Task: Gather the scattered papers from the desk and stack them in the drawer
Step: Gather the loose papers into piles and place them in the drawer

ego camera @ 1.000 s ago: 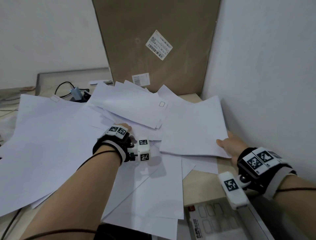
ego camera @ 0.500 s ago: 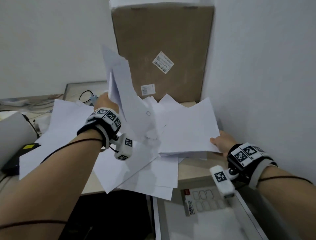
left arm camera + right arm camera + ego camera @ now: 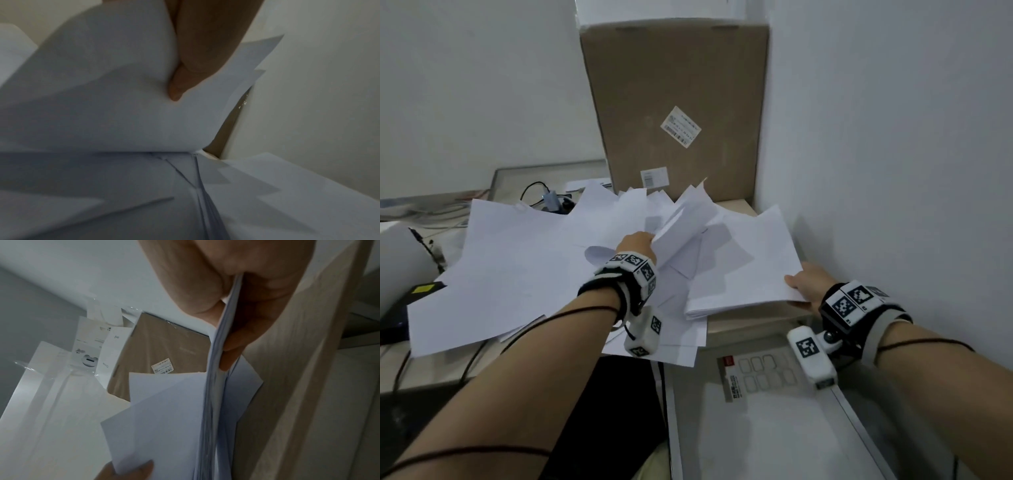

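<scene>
Pinching loose white paper sheets [image 3: 681, 222], left hand [image 3: 637, 245] sits just left of right hand's [image 3: 806, 286] pinched white stack [image 3: 750, 274]; open grey drawer [image 3: 756, 428] directly below stack, nearer right.

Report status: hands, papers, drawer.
Left hand grips loose sheets above the desk pile. Right hand pinches the gathered stack. Drawer open below, no sheets in yet.

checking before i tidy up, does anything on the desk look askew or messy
Yes. Loose papers sprawl across the desk at all angles, some overhanging its front edge. The left hand holds a bent bunch; only the right hand's stack looks squared.
</scene>
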### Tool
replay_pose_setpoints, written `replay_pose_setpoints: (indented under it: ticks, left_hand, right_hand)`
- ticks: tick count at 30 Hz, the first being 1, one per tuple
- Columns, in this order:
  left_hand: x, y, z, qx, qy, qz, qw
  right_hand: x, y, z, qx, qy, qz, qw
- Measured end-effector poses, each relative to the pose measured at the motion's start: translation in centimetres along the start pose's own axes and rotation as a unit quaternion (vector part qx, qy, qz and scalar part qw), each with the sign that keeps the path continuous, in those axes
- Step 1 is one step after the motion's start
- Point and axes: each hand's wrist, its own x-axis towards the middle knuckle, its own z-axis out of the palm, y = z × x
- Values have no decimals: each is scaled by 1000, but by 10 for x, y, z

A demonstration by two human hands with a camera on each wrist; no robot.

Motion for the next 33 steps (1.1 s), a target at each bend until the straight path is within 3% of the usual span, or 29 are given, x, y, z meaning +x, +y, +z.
replay_pose_setpoints:
  ticks: [4, 7, 9, 11, 15, 21, 24, 28, 33]
  left_hand:
    - [-2, 8, -28, -73, 120, 57, 988]
    - [-11, 25, -32, -84, 133, 111, 981]
    - [-16, 32, -16, -64, 81, 119, 988]
    - [-17, 35, 8, -18, -11, 111, 994]
    - [-18, 32, 53, 48, -160, 100, 981]
    - [-19, 8, 70, -37, -204, 120, 971]
    - [-19, 3, 74, -27, -229, 141, 963]
    - [-19, -10, 75, -70, -175, 105, 976]
    - [-4, -46, 73, -77, -52, -28, 995]
  right_hand:
    - [1, -1, 0, 9, -8, -7, 1000]
    - [-1, -1, 3, 38, -32, -10, 999]
    - [-1, 3, 6, 86, -52, 1, 995]
    - [-3, 10, 7, 144, -67, 28, 987]
    - [-5, 26, 5, 238, -88, 53, 966]
    - [-1, 23, 7, 289, -202, 82, 932]
    - [10, 23, 7, 269, -165, 133, 940]
    - [22, 29, 14, 82, -68, 123, 987]
    - [24, 35, 13, 9, -37, 97, 995]
